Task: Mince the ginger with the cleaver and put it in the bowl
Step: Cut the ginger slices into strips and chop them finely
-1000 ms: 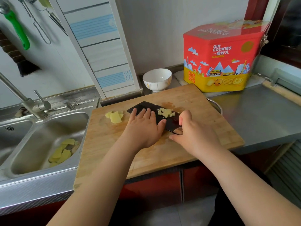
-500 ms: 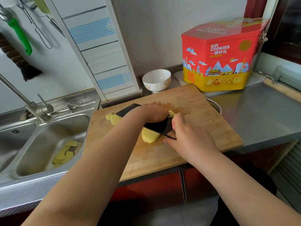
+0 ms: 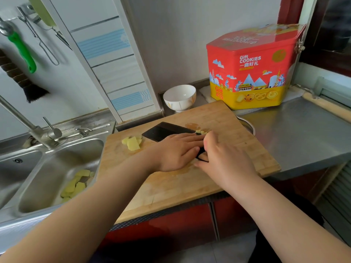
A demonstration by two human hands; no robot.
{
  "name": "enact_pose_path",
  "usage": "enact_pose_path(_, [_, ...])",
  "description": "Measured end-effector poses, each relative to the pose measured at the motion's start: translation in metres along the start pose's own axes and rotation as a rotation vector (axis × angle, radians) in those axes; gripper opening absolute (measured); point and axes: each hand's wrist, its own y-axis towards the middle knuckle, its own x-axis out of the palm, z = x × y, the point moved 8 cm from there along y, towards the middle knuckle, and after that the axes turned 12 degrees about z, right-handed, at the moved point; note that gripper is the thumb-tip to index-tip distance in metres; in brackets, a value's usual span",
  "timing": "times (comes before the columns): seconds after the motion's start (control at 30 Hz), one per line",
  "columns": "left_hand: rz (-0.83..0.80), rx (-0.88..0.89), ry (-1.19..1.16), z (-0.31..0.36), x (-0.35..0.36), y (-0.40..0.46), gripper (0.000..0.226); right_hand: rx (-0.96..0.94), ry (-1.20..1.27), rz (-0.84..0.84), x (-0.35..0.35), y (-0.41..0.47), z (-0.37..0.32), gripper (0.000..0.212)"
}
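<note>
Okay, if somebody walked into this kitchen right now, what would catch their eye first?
Probably the bright red and yellow cookie tin at the back right of the counter. Next, the two hands on the wooden cutting board: the left hand lies flat on the black cleaver while the right hand grips its handle. Ginger slices lie left of the blade.

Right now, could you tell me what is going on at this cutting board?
A person is mincing ginger. The right hand grips the handle of the black cleaver, which lies flat on the wooden cutting board, and the left hand presses flat on the blade. A few minced bits show beside the blade, and ginger slices wait to the left. The white bowl behind the board looks empty.
</note>
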Motion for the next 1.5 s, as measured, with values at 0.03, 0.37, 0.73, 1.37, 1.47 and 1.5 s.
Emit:
enact_pose_path(0.03, [-0.038,-0.005,0.012,-0.003,0.004,0.006,0.053,0.000,-0.001,-0.008,0.000,0.000,-0.001,0.058])
enact_pose_path(0.37, [-0.121,-0.313,-0.012,-0.056,-0.001,0.038,0.053,-0.007,0.004,-0.067,-0.006,-0.005,-0.007,0.059])
enact_pose_path(0.73, [1.278,-0.495,-0.327,-0.059,-0.086,-0.078,0.013,0.301,0.401,-0.183,-0.011,0.025,0.031,0.019])
enact_pose_path(1.37, [0.482,-0.514,0.021,-0.058,0.039,-0.080,0.037,0.411,0.591,-0.504,0.013,0.029,0.014,0.016])
enact_pose_path(1.47, [0.510,-0.530,0.034,-0.063,0.039,-0.100,0.036,0.381,0.581,-0.537,0.019,0.027,0.001,0.016])
enact_pose_path(1.5, [0.517,-0.542,0.036,-0.066,0.040,-0.107,0.035,0.376,0.588,-0.539,0.020,0.027,-0.002,0.016])
